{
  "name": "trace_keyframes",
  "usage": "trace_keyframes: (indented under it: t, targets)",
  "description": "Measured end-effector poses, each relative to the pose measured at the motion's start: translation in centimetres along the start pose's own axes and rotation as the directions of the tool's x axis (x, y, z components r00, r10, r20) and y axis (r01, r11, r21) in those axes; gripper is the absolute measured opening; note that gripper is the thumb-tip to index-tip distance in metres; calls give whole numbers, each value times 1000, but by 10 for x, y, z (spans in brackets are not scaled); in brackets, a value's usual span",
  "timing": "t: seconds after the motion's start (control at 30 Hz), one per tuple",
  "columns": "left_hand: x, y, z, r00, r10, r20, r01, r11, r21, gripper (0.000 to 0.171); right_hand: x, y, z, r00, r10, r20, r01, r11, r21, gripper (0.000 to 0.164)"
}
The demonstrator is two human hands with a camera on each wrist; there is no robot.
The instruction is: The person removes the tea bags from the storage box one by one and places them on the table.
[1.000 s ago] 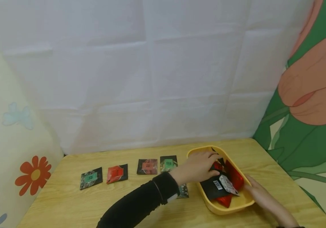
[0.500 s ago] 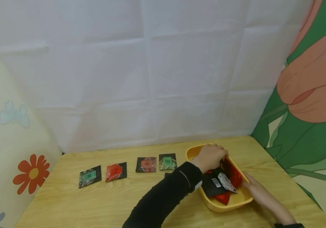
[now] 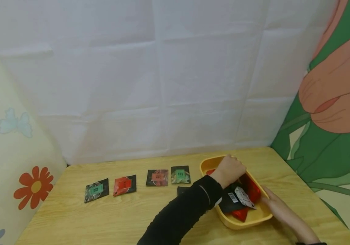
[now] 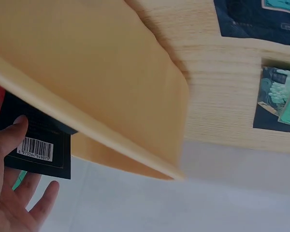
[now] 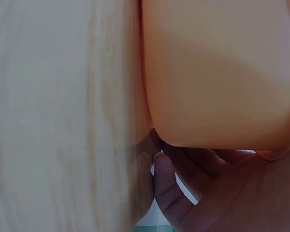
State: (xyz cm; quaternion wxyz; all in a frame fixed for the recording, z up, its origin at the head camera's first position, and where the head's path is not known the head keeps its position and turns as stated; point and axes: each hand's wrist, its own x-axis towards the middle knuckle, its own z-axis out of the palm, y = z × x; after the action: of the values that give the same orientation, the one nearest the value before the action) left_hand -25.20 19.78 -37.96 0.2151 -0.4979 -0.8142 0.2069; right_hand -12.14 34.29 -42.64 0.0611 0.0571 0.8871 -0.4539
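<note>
Left hand [image 3: 229,170] pinches black packet [image 4: 41,131], 1 o'clock from palm in left-wrist view. Yellow bin [image 3: 234,225], long axis 11-to-5, left hand at 11. Right hand [image 3: 274,205], farther from packet, at 4, relaxed fingers touching bin.

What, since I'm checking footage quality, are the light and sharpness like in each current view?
Head view: muted light, print on the packets too soft to read; left wrist view: clearer, with a legible barcode; right wrist view: dim, the right hand shaded, the table's grain blurred, a soft shadow on the box.
</note>
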Motion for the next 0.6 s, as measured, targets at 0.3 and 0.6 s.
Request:
trace_keyframes:
  t: [0.3,0.6]
  targets:
    - [-21,-32,-6,997,19,-72,-27,993,-117,20,2,0,0,1000,-22,-4,22,999,23,56]
    - [-75,-64,-8,985,24,-169,-45,991,-122,22,1,-1,-2,1000,15,-4,-15,1000,-15,57]
